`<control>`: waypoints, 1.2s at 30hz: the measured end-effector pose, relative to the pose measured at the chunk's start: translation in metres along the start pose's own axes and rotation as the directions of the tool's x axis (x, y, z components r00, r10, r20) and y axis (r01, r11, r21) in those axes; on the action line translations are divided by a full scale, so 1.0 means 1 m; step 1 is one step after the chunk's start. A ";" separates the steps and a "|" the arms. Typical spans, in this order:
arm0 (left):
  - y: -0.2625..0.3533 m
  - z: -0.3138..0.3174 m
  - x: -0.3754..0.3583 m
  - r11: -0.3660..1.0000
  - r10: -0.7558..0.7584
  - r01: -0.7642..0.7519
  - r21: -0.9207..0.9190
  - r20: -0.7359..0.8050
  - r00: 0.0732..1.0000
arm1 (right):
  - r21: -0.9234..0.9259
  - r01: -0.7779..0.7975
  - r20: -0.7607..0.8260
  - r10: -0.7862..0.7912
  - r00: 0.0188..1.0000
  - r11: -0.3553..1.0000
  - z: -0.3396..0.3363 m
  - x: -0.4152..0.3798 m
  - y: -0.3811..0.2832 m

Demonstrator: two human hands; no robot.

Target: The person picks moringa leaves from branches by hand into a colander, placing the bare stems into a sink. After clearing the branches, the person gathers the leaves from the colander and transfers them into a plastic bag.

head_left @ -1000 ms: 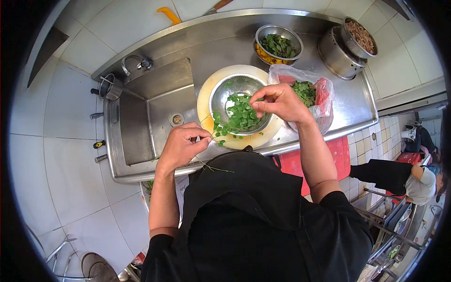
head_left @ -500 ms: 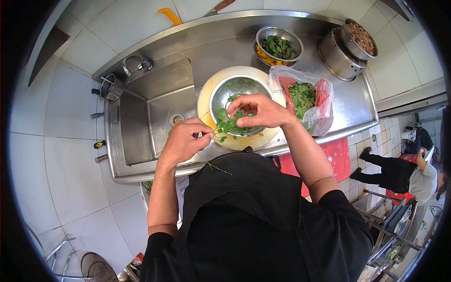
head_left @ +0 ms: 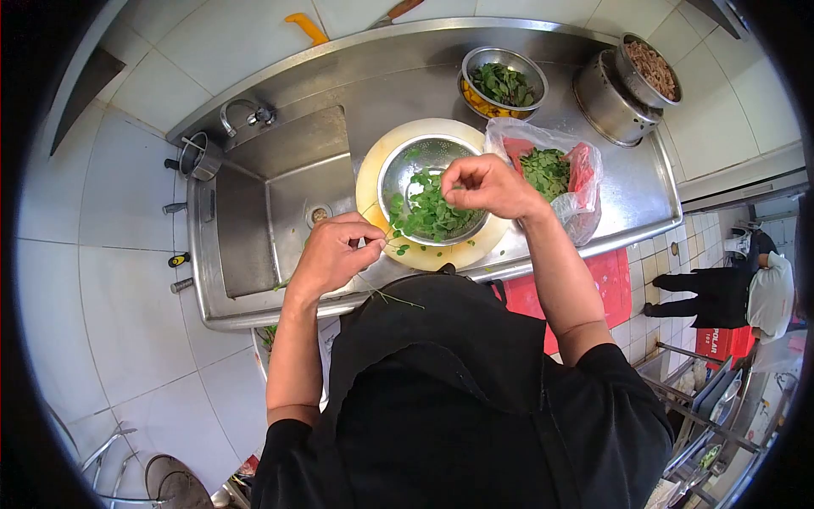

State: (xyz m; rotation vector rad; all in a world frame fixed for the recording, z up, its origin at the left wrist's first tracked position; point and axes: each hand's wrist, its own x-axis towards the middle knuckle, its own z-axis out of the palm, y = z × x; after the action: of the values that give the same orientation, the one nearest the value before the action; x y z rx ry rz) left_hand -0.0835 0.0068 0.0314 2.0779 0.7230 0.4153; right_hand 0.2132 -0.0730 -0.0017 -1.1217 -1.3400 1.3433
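My left hand [head_left: 337, 252] pinches a thin green stem [head_left: 390, 297] at the near left edge of the colander; the stem trails down toward the black apron. Above the right part of the metal colander [head_left: 392, 161] is my right hand [head_left: 492, 187], thumb and fingertips together; whatever they hold, if anything, is too small to make out. Loose green leaves [head_left: 432, 216] lie in the colander, which sits on a round pale board [head_left: 370, 174]. Small leaves are scattered on the board's near edge. A plastic bag [head_left: 585, 199] of leaves stands just right of the board.
A sink basin [head_left: 314, 187] with a faucet [head_left: 246, 114] lies left. Behind are a bowl of dark leaves [head_left: 502, 85] over yellow pieces, and a pot [head_left: 615, 106] with a bowl of shredded food [head_left: 651, 69] on top. Another person [head_left: 721, 293] stands at far right.
My right hand has moved right and slightly up from the left hand, and its fingers have closed. More leaves show in the colander. The other person has shifted and turned.
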 end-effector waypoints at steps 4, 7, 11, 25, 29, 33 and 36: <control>-0.006 -0.008 -0.006 0.997 -0.081 0.081 0.002 0.004 0.997 | -0.067 0.000 -0.204 -0.014 0.979 0.998 -0.013 -0.001 0.005; -0.015 -0.014 -0.019 0.998 -0.069 0.068 -0.016 -0.099 0.993 | -0.241 -0.041 -0.297 -0.034 0.954 0.970 -0.010 0.001 0.011; -0.028 -0.033 -0.051 0.978 -0.195 0.206 0.008 -0.288 0.938 | -0.713 0.027 -0.254 -0.295 0.921 0.700 -0.005 0.008 0.040; -0.122 -0.092 -0.286 0.752 -0.472 0.583 -0.306 -0.868 0.153 | -0.855 -0.058 -0.282 -0.370 0.885 0.515 0.013 -0.001 0.054; -0.145 -0.084 -0.332 0.708 -0.482 0.576 -0.409 -0.876 -0.030 | -0.705 -0.306 -0.447 -0.065 0.892 0.640 0.005 -0.010 0.048; -0.176 -0.078 -0.378 0.710 -0.449 0.556 -0.433 -0.886 -0.116 | -0.782 -0.221 -0.378 -0.161 0.912 0.583 0.001 -0.021 0.033; -0.191 -0.082 -0.409 0.663 -0.441 0.550 -0.508 -0.858 -0.262 | -0.719 -0.292 -0.413 -0.050 0.909 0.631 0.006 -0.044 0.013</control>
State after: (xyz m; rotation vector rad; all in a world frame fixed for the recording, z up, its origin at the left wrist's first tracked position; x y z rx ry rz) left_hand -0.5097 -0.1135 -0.0907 0.8597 2.4257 1.4188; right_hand 0.2155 -0.1169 -0.0143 -1.9824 -1.5730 0.5054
